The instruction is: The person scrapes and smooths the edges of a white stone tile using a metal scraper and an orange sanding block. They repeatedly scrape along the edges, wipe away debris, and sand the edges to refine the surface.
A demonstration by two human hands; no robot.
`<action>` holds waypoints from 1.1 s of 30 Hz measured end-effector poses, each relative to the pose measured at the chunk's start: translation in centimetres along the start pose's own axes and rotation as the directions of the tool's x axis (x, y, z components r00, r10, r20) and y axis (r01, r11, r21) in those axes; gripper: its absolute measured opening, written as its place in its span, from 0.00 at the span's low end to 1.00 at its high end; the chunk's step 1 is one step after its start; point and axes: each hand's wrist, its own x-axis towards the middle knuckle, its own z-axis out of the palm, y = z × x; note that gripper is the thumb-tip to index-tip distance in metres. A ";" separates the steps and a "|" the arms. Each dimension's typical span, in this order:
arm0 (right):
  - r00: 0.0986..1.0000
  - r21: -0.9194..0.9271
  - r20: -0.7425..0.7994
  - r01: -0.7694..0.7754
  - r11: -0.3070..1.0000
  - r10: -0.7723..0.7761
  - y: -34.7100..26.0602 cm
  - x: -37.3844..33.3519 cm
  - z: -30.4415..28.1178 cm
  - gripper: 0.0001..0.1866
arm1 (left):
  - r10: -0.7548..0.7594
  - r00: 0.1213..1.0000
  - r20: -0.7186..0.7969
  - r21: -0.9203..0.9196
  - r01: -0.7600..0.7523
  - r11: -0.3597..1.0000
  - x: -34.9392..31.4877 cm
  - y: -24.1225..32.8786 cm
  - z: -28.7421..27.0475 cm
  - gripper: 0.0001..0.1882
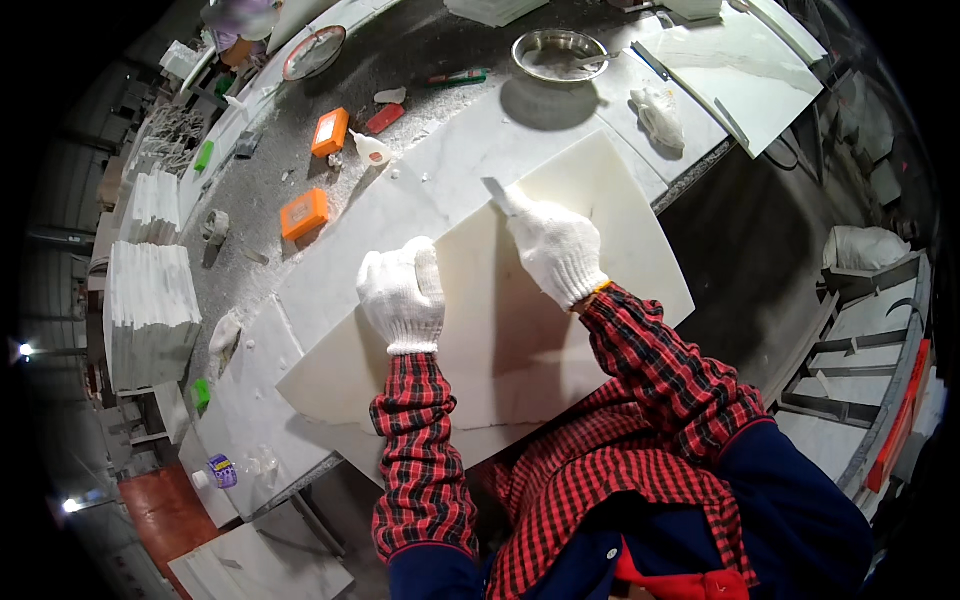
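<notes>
A pale marble slab (480, 350) lies at a slant in front of me, its near part over the table's edge. My left hand (403, 295), in a white knit glove, is closed over its far left edge, the fingertips hidden beyond. Also gloved, my right hand (555, 245) is closed around a flat grey strip like a scraper blade (497, 194). The strip's end sticks out at the slab's far edge. Its handle, if any, is hidden in the fist.
Past the slab lie two orange boxes (304, 213), a red block (385, 118), a white squeeze bottle (371, 150) and a metal bowl (560, 54). A crumpled plastic bag (659, 118) rests at right. Stacked tiles (152, 300) stand at left, near a plastic bottle (222, 471).
</notes>
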 end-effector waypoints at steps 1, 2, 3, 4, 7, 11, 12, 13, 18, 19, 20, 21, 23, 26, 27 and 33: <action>1.000 0.020 0.022 0.008 1.000 -0.008 -0.1 0.1 0.1 0.22 | 0.006 1.000 -0.010 0.006 -0.006 1.000 -0.1 -0.2 0.0 0.11; 0.999 0.040 0.044 0.016 0.999 -0.017 -0.1 0.2 0.2 0.24 | 0.012 1.000 -0.020 0.011 -0.012 1.000 -0.2 -0.3 -0.1 0.11; 0.997 0.051 0.066 0.022 0.998 -0.025 0.2 0.3 0.2 0.26 | 0.017 0.999 -0.032 0.008 -0.017 1.000 -0.2 -0.2 0.1 0.11; 0.998 0.207 -0.045 0.043 0.977 -0.035 1.6 -0.2 0.9 0.25 | 0.019 1.000 -0.025 -0.006 -0.019 1.000 0.1 0.1 0.2 0.11; 0.994 0.492 0.024 -0.108 0.864 0.110 2.8 -1.2 -1.0 0.25 | -0.001 1.000 -0.004 -0.007 0.001 1.000 -0.1 0.1 -0.1 0.11; 0.966 0.458 0.009 -0.233 0.858 0.257 4.7 -2.6 -1.9 0.23 | 0.000 1.000 -0.017 0.010 0.001 1.000 0.0 0.4 -0.2 0.12; 0.969 0.455 -0.021 -0.209 0.866 0.245 5.1 -3.0 -1.5 0.22 | 0.004 1.000 -0.026 0.012 -0.003 1.000 0.1 0.5 -0.3 0.13; 0.972 0.434 -0.022 -0.200 0.878 0.232 5.0 -3.2 -1.5 0.22 | 0.006 1.000 -0.023 0.009 -0.005 1.000 0.1 0.5 -0.3 0.13; 0.990 0.329 -0.066 -0.096 0.940 0.124 4.0 -3.1 -0.9 0.25 | 0.032 0.998 -0.053 0.005 -0.032 0.999 0.2 0.3 0.0 0.12; 0.992 0.301 -0.090 -0.057 0.952 0.088 3.7 -2.9 -0.8 0.26 | 0.033 0.998 -0.044 0.007 -0.033 0.999 0.2 0.3 0.0 0.12; 0.992 0.244 -0.119 -0.016 0.970 0.047 3.3 -2.7 -0.8 0.21 | 0.034 0.999 -0.035 0.010 -0.033 0.999 0.2 0.4 0.0 0.12; 0.993 0.183 -0.107 -0.027 0.983 0.047 2.9 -2.4 -0.9 0.19 | 0.034 0.999 -0.025 0.012 -0.034 0.999 0.3 0.4 0.0 0.12; 0.996 0.060 -0.076 -0.044 0.997 0.048 2.1 -2.0 -0.9 0.15 | 0.029 0.999 -0.020 0.011 -0.028 1.000 0.2 0.4 -0.2 0.11; 1.000 -0.024 0.001 -0.023 0.999 0.023 0.7 -1.2 -0.3 0.12 | 0.027 0.999 -0.032 0.000 -0.027 1.000 0.2 0.4 -0.1 0.11; 1.000 -0.012 -0.015 -0.009 1.000 0.009 0.9 -1.3 -0.3 0.12 | 0.028 0.999 -0.040 -0.004 -0.028 1.000 0.2 0.4 0.0 0.11; 0.990 0.033 -0.138 0.007 0.999 -0.002 0.8 -0.8 -0.4 0.13 | 0.014 1.000 -0.014 0.017 -0.014 1.000 0.5 0.4 -0.1 0.11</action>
